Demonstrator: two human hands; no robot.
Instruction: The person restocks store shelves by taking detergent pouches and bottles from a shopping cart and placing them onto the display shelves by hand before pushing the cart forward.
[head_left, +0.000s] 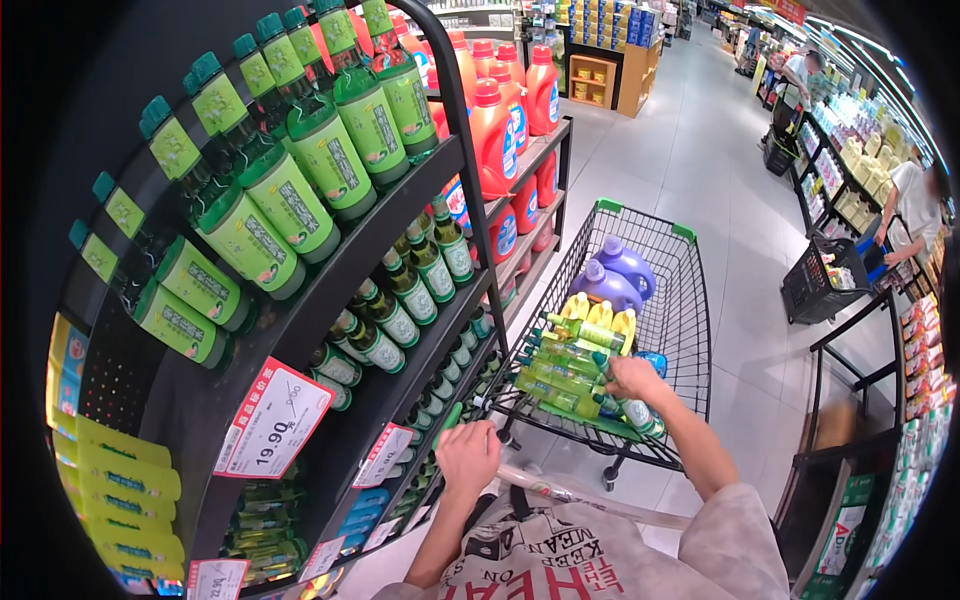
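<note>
Before me stands a black wire shopping cart (701, 330) with green corner caps. My right hand (634, 377) reaches into its near part and is closed around the teal-capped neck of a green bottle (641, 415). Several green glass bottles (559, 382) lie side by side left of that hand. Beyond them are several yellow bottles (600, 313), two purple detergent jugs (626, 274) and a blue item (651, 363). My left hand (469, 454) is closed at the left end of the cart's handle (540, 484), by a green end piece; its palm side is hidden.
Close on the left, a black shelf rack (330, 277) holds large green-labelled bottles (281, 206) and smaller green bottles (416, 300). Red detergent jugs (495, 142) stand beyond. At right, a person (911, 206) holds a black basket cart (825, 277); shelves line that side. Other people are farther back.
</note>
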